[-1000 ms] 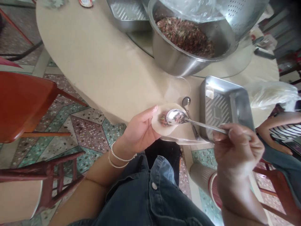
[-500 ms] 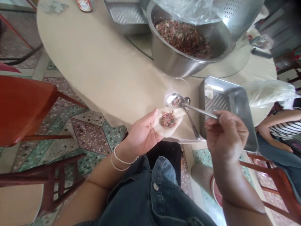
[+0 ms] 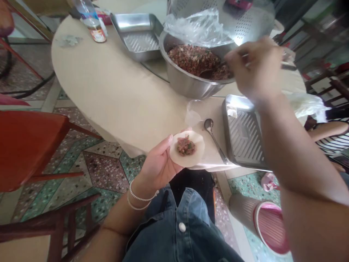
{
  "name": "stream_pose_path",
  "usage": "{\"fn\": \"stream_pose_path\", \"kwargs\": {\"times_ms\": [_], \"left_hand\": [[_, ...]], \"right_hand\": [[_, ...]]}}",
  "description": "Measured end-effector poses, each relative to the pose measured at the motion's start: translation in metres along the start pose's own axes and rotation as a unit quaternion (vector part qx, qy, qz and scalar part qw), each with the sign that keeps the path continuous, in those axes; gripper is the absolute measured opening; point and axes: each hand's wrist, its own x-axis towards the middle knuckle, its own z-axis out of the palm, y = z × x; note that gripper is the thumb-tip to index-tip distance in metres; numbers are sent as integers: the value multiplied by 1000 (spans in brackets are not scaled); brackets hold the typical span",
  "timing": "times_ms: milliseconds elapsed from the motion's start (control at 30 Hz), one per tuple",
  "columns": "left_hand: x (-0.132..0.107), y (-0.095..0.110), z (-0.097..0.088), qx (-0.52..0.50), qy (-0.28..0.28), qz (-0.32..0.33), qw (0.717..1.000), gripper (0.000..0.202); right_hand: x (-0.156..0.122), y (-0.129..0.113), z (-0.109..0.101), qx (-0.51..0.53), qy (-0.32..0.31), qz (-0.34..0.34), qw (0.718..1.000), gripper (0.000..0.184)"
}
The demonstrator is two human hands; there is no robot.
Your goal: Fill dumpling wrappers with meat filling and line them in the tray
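Steel bowl [image 3: 185, 85] now has my right hand [image 3: 257, 67] over its rim, swung up from by the left one; spoon [image 3: 206, 74] gripped, head in the mince [image 3: 191, 58], so likely scooping more. Left hand [image 3: 160, 160] still holds the dough wrapper [image 3: 198, 149], filling portion [image 3: 185, 146] centred, exposed. Edges: wrapper sits at the tabletop [image 3: 122, 98] near edge. Swing room's left; right's tighter: ridged tray [image 3: 245, 142], then spare spoon [image 3: 216, 141].
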Motion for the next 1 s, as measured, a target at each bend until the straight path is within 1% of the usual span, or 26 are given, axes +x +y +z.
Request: {"fn": "stream_pose_path", "kwargs": {"times_ms": [33,100,167,233,267,300,333,400,433,467,500,533,567,600,633,700,767,833,933,1000], "left_hand": [[0,0,0,0,-3,6,1000,43],[-1,1,-1,-2,-10,15,1000,44],[-2,1,0,-4,-9,22,1000,45],[-3,2,1,-8,8,27,1000,46],[-3,3,0,-10,23,31,999,46],[-2,4,0,-13,39,35,999,46],[-2,5,-1,-15,55,43,997,45],[0,9,-4,-22,85,65,994,43],[1,11,-5,-24,95,77,992,43],[2,12,-7,-25,102,89,990,42],[3,14,-8,-24,106,98,989,42],[3,15,-8,-20,106,104,989,42],[4,16,-8,-14,103,108,989,42],[4,17,-8,-7,100,111,989,42],[4,17,-7,1,97,114,989,43],[5,17,-6,12,94,126,988,45],[5,17,-4,14,98,139,985,45],[5,16,-3,6,104,148,984,46],[7,16,-3,-7,102,146,984,47],[9,15,-2,-9,91,145,985,47]], "right_hand": [[10,-1,4,-24,-43,-5,999,35],[28,-4,13,-32,-99,-6,995,30],[39,-8,19,-28,-136,7,990,29],[40,-12,21,-28,-159,30,986,30],[36,-14,20,-23,-150,38,988,29],[29,-17,17,-13,-121,41,992,29],[20,-19,14,5,-75,34,997,30],[-4,-25,7,67,27,-7,997,36],[-16,-27,5,105,44,-44,993,37],[-28,-28,3,136,19,-80,987,39],[-38,-29,4,157,-36,-114,980,40],[-47,-29,6,164,-107,-144,970,42],[-54,-29,10,157,-174,-166,958,49],[-58,-28,16,136,-227,-181,947,59],[-61,-28,23,108,-259,-193,940,69],[-62,-27,35,52,-281,-208,935,83],[-61,-27,40,23,-284,-213,934,86],[-61,-29,34,35,-271,-206,940,84],[-71,-38,11,107,-197,-179,958,69],[-88,-48,-6,151,-154,-180,960,58]]}}
